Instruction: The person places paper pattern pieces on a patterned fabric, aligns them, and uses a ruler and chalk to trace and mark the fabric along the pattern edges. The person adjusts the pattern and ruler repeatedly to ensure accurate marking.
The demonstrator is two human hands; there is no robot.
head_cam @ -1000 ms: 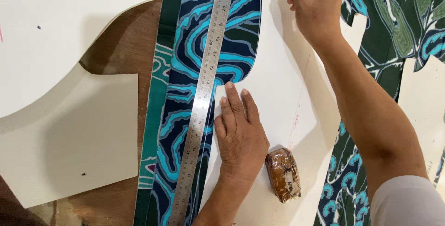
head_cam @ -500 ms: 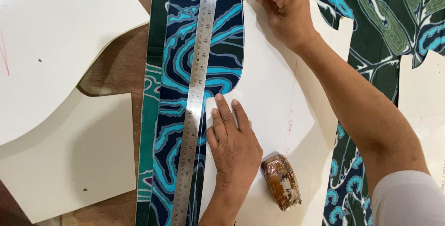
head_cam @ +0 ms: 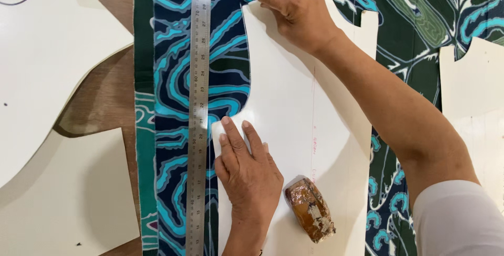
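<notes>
Item: white card pattern piece [head_cam: 294, 104], flat on printed fabric [head_cam: 173, 77], right of steel ruler [head_cam: 198, 104]. Thin, light, likely slides; hold at edges. Left hand [head_cam: 247, 167] flat, pressing; right hand [head_cam: 296, 7] curled, pinning top corner.

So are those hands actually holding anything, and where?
Neither grips anything. The left hand lies flat on the white paper pattern near its left corner; the right hand presses fingertips on its top edge.

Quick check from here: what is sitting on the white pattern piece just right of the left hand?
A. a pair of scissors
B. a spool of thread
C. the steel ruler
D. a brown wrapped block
D: a brown wrapped block lies on the white pattern piece, beside the left hand; the steel ruler lies on the fabric to that hand's left.
</notes>
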